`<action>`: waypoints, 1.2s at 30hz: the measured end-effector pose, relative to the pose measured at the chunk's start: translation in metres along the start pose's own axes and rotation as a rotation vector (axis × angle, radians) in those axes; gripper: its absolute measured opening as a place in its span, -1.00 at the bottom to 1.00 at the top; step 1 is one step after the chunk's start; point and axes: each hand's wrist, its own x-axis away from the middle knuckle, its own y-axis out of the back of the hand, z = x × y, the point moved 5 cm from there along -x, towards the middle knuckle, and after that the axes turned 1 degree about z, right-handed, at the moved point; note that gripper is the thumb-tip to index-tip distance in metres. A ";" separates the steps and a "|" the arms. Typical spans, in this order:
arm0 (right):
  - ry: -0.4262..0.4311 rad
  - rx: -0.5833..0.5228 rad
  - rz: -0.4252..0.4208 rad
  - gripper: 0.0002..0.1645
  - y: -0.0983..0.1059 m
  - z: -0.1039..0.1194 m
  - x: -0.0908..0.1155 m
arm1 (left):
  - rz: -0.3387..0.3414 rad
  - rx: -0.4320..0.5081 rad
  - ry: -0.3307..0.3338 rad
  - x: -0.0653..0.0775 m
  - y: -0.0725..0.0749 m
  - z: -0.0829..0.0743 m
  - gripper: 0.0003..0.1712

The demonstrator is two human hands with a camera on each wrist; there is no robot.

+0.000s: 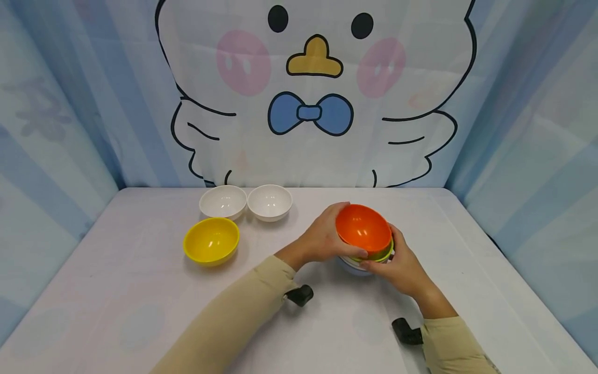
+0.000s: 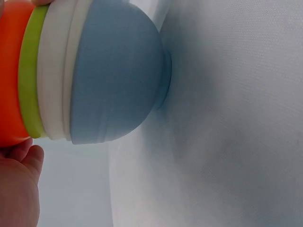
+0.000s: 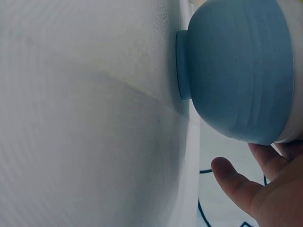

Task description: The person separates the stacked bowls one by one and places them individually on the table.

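- Stack of bowls (image 1: 364,239), roughly upright by its long axis, sits between the two hands; orange bowl (image 1: 363,226) on top, then green bowl (image 2: 29,90), white rims (image 2: 53,90), blue bowl (image 2: 118,75) lowest.
- Blue foot close to the surface (image 1: 117,296) (whether it touches, I cannot tell).
- Left hand (image 1: 324,236) at the orange bowl's 9 o'clock, fingers curled round its side, thumb across the front toward 6: it pinches that top bowl.
- Right hand (image 1: 402,265) at 4 o'clock, set lower, fingers about the stack's side and thumb at 6, just under the left one; one digit stands clear of the blue bowl.
- Key relation, I judge: height. Both hands touch the stack, but the left is nearer the orange rim, the right nearer the layers beneath.
- Yellow bowl (image 1: 212,241) well apart at 9 o'clock; two white bowls (image 1: 270,203) between 9 and 10, side by side.
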 end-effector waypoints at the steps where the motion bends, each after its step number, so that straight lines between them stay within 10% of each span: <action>1: 0.002 0.000 0.002 0.21 0.000 0.000 0.000 | -0.009 0.006 -0.003 0.001 0.002 -0.001 0.18; 19: -0.080 0.047 0.013 0.30 -0.001 -0.003 -0.001 | -0.190 0.078 -0.061 0.021 0.051 0.001 0.07; 36: -0.088 0.067 0.010 0.32 -0.001 0.001 0.000 | -0.300 -0.013 0.045 0.068 0.103 0.025 0.13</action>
